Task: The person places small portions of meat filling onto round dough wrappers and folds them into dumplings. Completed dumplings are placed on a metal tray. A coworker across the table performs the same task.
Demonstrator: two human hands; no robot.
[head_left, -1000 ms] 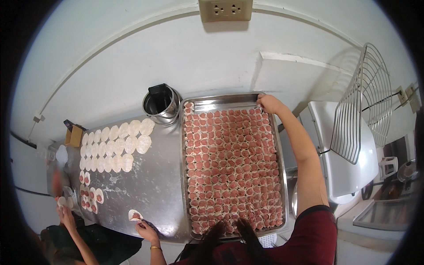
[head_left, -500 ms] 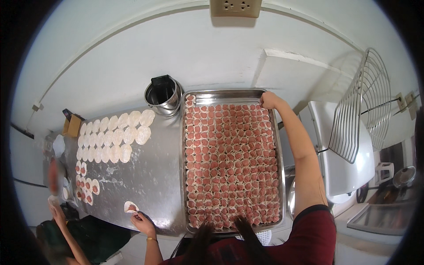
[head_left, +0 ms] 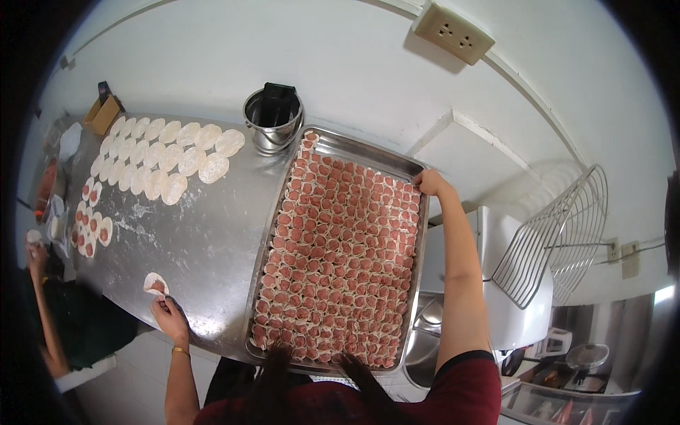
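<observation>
- I've got the left hand pinching a pale, round, red-filled dough wrapper, left of the large rectangular silver metal tray.
- My right hand grips that tray's far right corner.
- Rows of pale-rimmed, red-topped dumplings mostly fill it.
- Left of it, flat pale dough rounds line the grey metal counter.
</observation>
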